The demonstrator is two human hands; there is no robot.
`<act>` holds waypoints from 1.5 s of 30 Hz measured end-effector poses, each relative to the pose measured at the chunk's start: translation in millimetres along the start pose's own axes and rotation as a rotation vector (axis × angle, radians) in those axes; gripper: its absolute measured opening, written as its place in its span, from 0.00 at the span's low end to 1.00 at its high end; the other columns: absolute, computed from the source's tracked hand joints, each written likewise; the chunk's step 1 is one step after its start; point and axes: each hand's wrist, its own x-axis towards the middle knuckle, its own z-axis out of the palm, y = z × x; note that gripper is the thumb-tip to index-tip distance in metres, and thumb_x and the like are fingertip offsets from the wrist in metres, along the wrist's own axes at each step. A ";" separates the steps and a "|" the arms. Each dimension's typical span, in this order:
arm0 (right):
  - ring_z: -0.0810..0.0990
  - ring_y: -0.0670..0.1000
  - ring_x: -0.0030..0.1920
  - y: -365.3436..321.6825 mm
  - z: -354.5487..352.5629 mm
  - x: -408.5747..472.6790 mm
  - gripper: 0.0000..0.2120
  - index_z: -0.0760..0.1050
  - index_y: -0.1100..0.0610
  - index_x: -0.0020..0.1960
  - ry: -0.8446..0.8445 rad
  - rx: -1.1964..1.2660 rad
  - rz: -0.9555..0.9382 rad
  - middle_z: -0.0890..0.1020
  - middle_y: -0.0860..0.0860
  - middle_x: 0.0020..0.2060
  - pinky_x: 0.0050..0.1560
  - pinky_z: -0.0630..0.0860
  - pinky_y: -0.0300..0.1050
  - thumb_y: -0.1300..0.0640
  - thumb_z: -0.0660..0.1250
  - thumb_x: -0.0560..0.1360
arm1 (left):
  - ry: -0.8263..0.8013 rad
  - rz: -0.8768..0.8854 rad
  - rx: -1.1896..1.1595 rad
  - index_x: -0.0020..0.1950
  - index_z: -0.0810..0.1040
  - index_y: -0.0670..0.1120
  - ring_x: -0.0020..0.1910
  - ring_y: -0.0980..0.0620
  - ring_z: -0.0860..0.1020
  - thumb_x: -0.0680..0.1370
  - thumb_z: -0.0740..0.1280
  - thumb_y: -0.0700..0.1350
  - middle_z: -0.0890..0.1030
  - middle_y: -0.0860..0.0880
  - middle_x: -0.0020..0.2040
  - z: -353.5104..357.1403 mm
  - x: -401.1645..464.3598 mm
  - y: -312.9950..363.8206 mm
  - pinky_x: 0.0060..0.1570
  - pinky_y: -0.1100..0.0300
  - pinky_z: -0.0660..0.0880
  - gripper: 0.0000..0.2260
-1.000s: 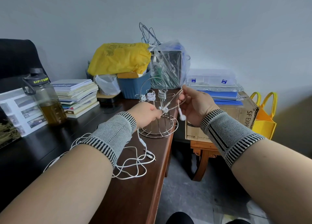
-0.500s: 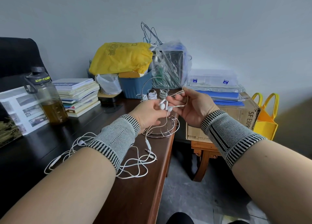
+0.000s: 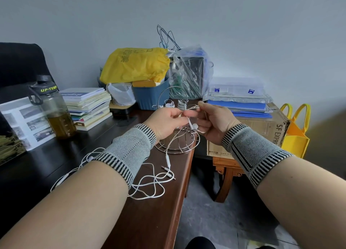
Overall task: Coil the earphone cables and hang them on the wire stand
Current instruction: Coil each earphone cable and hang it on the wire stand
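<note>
Both hands, left (image 3: 168,122) and right (image 3: 215,123), pinch the white earphone cable (image 3: 192,126) just before the wire stand (image 3: 177,136); its slack trails toward seven o'clock across the desk (image 3: 149,220)

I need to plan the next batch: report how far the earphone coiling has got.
Done: two coiled earphones hang on the wire stand. In hand: left hand and right hand hold one earphone cable, barely wound. Left: loose cables lie on the desk.
</note>
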 end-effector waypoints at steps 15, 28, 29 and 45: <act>0.59 0.45 0.19 -0.2 -3.8 3.6 0.14 0.68 0.58 0.37 -0.008 -0.062 -0.052 0.80 0.55 0.29 0.22 0.57 0.34 0.58 0.59 0.81 | -0.061 -0.155 -0.120 0.41 0.77 0.46 0.30 0.59 0.78 0.80 0.65 0.44 0.79 0.51 0.34 6.1 -4.6 8.6 0.30 0.66 0.66 0.08; 0.62 0.45 0.21 3.2 -8.9 -0.8 0.09 0.71 0.57 0.40 0.082 -0.168 -0.021 0.71 0.49 0.23 0.24 0.58 0.35 0.56 0.65 0.78 | -0.099 -0.297 -0.120 0.33 0.67 0.46 0.22 0.56 0.65 0.78 0.59 0.39 0.70 0.51 0.26 -4.3 -3.4 21.2 0.24 0.65 0.58 0.13; 0.63 0.45 0.21 3.0 -9.7 -1.0 0.08 0.71 0.56 0.41 0.070 -0.168 -0.009 0.72 0.49 0.24 0.24 0.60 0.35 0.55 0.66 0.77 | -0.093 -0.314 -0.150 0.33 0.67 0.47 0.22 0.56 0.64 0.78 0.59 0.40 0.69 0.51 0.25 -5.9 -3.0 20.1 0.24 0.65 0.57 0.13; 0.60 0.44 0.23 8.5 -7.1 -2.6 0.07 0.79 0.60 0.36 -0.106 -0.517 -0.004 0.67 0.48 0.21 0.26 0.54 0.37 0.69 0.70 0.71 | -0.193 -0.481 -0.483 0.37 0.68 0.49 0.19 0.61 0.58 0.83 0.55 0.47 0.63 0.56 0.23 -14.1 -1.8 20.1 0.22 0.69 0.55 0.15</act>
